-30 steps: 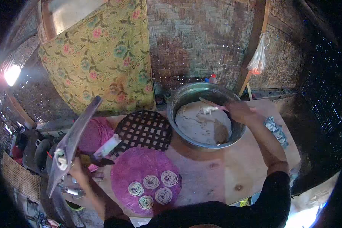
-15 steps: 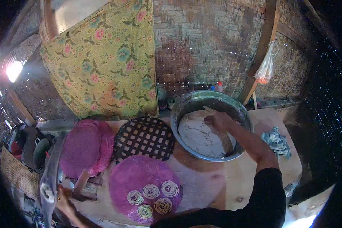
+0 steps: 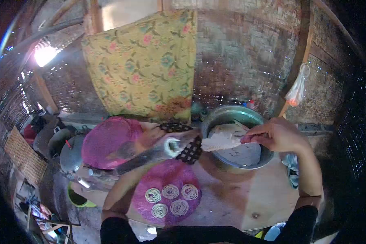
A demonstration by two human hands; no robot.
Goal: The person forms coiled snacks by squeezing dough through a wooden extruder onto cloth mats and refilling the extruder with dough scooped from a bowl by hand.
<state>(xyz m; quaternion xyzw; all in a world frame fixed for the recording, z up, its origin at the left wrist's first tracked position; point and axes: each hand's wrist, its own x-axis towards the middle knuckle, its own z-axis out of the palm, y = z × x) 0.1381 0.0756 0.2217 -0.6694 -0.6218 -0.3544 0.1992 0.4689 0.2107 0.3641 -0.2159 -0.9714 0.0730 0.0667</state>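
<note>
My left hand [image 3: 147, 139], blurred and partly hidden, grips a long dark wooden press [image 3: 144, 158] held tilted over the table. The press has a round hole [image 3: 173, 147] with white paste around its inside. My right hand [image 3: 274, 135] is closed on a flat spatula whose blade, coated with white dough [image 3: 221, 142], reaches toward the press's end. Behind and below that hand stands a big metal basin [image 3: 268, 156] holding more white dough, with a stick leaning inside. On a round pink mat [image 3: 171, 173] lie several coiled noodle-like nests [image 3: 170, 191].
A stack of pink round mats [image 3: 110, 140] stands on the left of the wooden table [image 3: 227, 203]. A black open-weave tray [image 3: 191, 152] lies behind the press. Pots [image 3: 72, 152] sit far left, and a crumpled plastic bag [image 3: 290, 164] lies right of the basin.
My left hand has brought the press from the far left to the middle, turning it from upright to slanted. My right hand has lifted out of the basin with dough on the spatula.
</note>
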